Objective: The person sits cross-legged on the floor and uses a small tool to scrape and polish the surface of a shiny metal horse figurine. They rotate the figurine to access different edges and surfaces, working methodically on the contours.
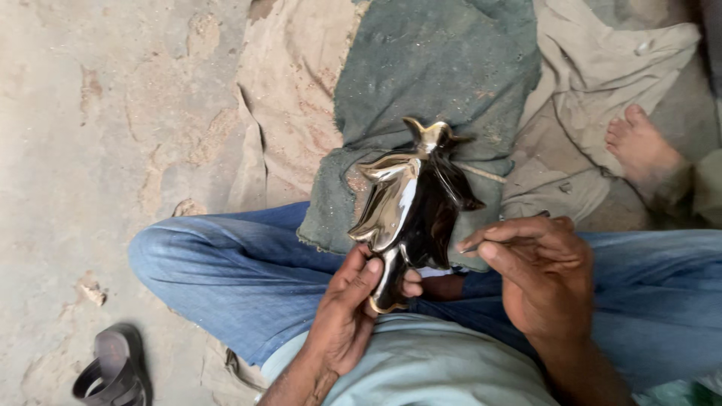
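Polished metal figurine [410, 207], bird-like in shape with a golden sheen and dark reflections, is held upright over the person's lap in the head view, above the blue-jeaned legs [226, 278]. The left hand [346, 316] is wrapped around its narrow lower stem, thumb pressed across the front, fingers curled behind. The right hand [545, 278] is pinched shut on a thin tool [468, 247], too slender to identify, whose tip meets the figurine's right flank.

It looks like solid cast metal: stiff, probably heavy for its bulk, and slick where polished, so the stem seems the safest hold, while the pointed wings and crest at the top look likely to catch or scratch.

Behind it a green cloth [444, 68] lies over a tan cloth [301, 98] on the rough concrete floor [98, 135]. A bare foot [643, 150] rests near the right edge of the cloths, and a dark sandal [113, 368] sits by the floor's lower left corner. The floor to the left gives the most open room; the right side is crowded.
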